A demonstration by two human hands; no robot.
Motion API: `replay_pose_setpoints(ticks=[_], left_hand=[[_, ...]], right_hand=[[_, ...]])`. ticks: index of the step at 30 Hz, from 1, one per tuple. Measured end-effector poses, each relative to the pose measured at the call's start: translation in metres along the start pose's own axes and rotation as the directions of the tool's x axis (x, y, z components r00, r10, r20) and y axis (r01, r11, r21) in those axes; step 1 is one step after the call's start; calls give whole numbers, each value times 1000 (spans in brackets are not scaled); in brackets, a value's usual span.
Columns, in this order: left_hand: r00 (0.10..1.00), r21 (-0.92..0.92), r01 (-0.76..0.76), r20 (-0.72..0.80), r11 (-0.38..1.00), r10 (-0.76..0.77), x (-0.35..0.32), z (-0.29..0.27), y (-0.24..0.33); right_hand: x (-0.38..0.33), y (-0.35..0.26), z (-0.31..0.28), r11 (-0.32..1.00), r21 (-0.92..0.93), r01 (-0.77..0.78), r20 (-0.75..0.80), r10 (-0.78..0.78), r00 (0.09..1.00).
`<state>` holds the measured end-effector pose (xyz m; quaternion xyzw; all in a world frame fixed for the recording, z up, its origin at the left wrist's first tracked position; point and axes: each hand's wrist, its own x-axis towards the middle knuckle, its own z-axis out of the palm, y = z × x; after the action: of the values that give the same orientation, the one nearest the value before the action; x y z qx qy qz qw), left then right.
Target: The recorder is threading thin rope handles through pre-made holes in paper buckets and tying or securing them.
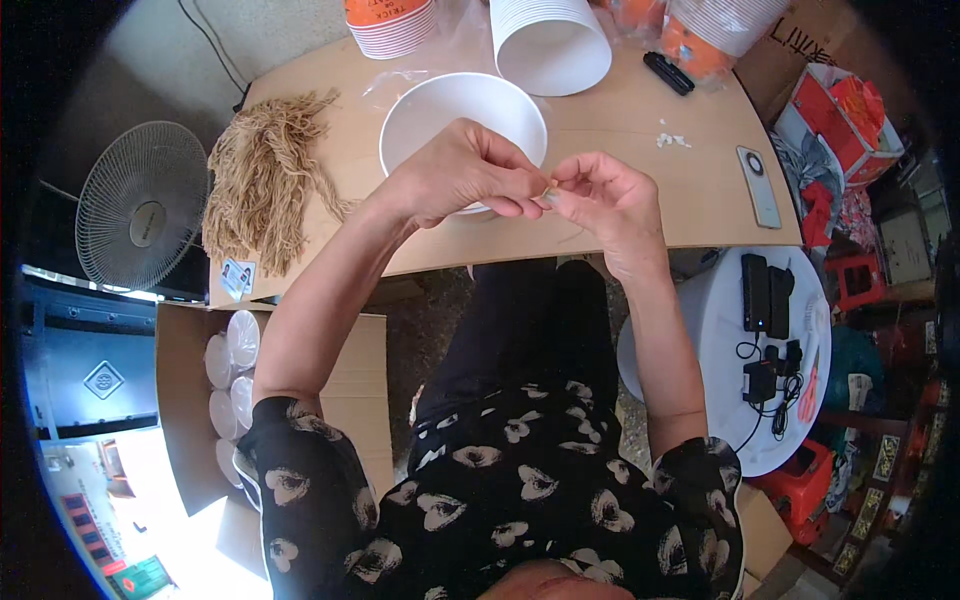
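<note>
My left hand [470,175] and my right hand [615,205] meet over the table's near edge, fingertips pinched together. Between them is a small pale beige piece [547,193], too small to name. Behind my left hand stands a white paper bucket [410,125], its wide mouth facing up and partly hidden by the hand. A heap of tan cord strands [265,170] lies on the left of the table, some ends trailing toward the bucket. Small white bits [672,140] are scattered to the right, beyond my right hand.
On the table [640,225] are stacked white buckets [555,60], orange buckets [390,25], a black stapler-like object [668,73] and a phone [758,187]. A fan [145,220] stands left; a carton [350,400] below. Chargers [765,380] lie on a white round stool [720,420].
</note>
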<state>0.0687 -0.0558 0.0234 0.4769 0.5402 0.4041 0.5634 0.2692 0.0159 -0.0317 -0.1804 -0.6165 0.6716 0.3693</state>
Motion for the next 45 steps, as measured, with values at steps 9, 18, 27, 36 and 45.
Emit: replay_pose_setpoints(ticks=[9, 18, 27, 36, 45], left_hand=[[995, -62, -88, 36, 994, 90, 3, -4, -9], [998, -102, -54, 25, 993, 57, 4, -6, -9], [1000, -33, -22, 18, 999, 22, 3, -1, -6], [997, 24, -78, -1, 997, 78, 1, 1, -7], [985, 73, -171, 19, 983, 170, 0, 5, -8]], right_hand=[[-6, -1, -3, 992, -13, -128, 75, 129, 989], [-10, 3, -13, 995, 60, -73, 27, 72, 997], [-15, -3, -10, 989, 145, -6, -43, 13, 999], [-16, -7, -9, 994, -104, -27, -127, 14, 992], [-15, -3, -11, 975, -223, 23, -109, -48, 993]])
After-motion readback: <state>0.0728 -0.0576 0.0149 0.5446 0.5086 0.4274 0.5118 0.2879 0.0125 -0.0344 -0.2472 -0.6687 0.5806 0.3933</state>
